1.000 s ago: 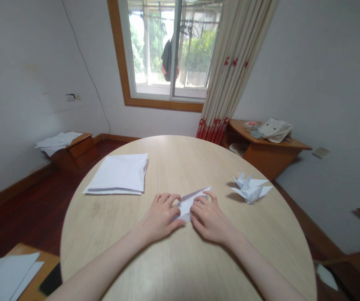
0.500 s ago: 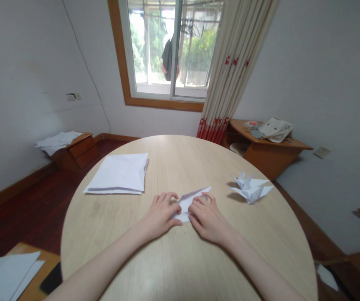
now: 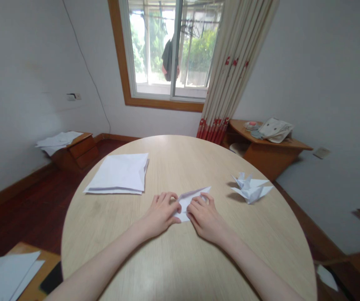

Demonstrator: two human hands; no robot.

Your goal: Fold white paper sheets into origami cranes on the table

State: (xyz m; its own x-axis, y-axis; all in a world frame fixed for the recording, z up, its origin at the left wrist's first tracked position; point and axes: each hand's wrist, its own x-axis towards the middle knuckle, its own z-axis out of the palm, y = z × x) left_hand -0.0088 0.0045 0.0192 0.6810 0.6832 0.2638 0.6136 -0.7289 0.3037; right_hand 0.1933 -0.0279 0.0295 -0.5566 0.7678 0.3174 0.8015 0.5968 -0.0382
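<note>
fingers [image 3: 167,198] of left hand [image 3: 160,215], right hand [image 3: 206,219] pressing folded paper [image 3: 184,205] on table [image 3: 120,251]

Folded paper [image 3: 192,200] at 12 o'clock from the wrists, its middle hidden under left hand [image 3: 160,215] and right hand [image 3: 206,219]. Paper sheets [image 3: 6,278] at 7 o'clock cut off by frame edge. Small items [image 3: 252,125] on side table [image 3: 267,156] at 1 o'clock too small to tell.
</note>
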